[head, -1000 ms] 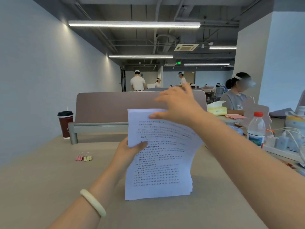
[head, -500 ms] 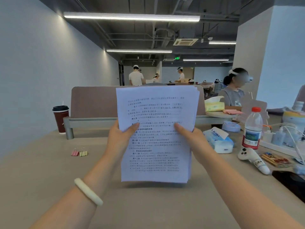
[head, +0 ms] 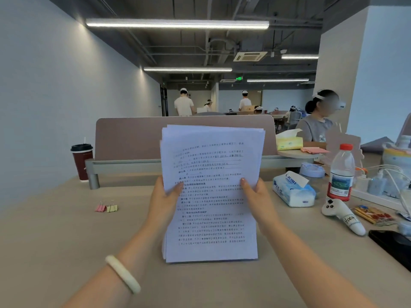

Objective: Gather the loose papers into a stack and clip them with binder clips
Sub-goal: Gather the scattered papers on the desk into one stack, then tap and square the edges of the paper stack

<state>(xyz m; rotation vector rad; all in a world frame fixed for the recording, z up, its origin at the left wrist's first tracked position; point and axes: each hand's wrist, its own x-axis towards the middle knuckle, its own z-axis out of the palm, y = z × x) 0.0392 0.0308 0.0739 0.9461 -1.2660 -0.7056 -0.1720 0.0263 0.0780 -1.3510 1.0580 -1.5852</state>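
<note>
A stack of printed white papers (head: 211,210) stands upright on its bottom edge on the beige table (head: 55,241), its top edges slightly uneven. My left hand (head: 163,203) grips the stack's left side, thumb on the front sheet. My right hand (head: 255,198) holds the right side the same way. Two small binder clips (head: 106,207), one pink and one yellow, lie on the table to the left, apart from both hands.
A dark red coffee cup (head: 81,161) stands at the far left by the brown divider (head: 133,138). To the right are a tissue pack (head: 293,190), a water bottle (head: 341,172), a white controller (head: 342,215), a black phone (head: 393,245) and chargers with cables. A person sits behind on the right.
My right hand left the top edge and took the right side. The stack went from tilted to upright and then came down with its bottom edge on the table.
</note>
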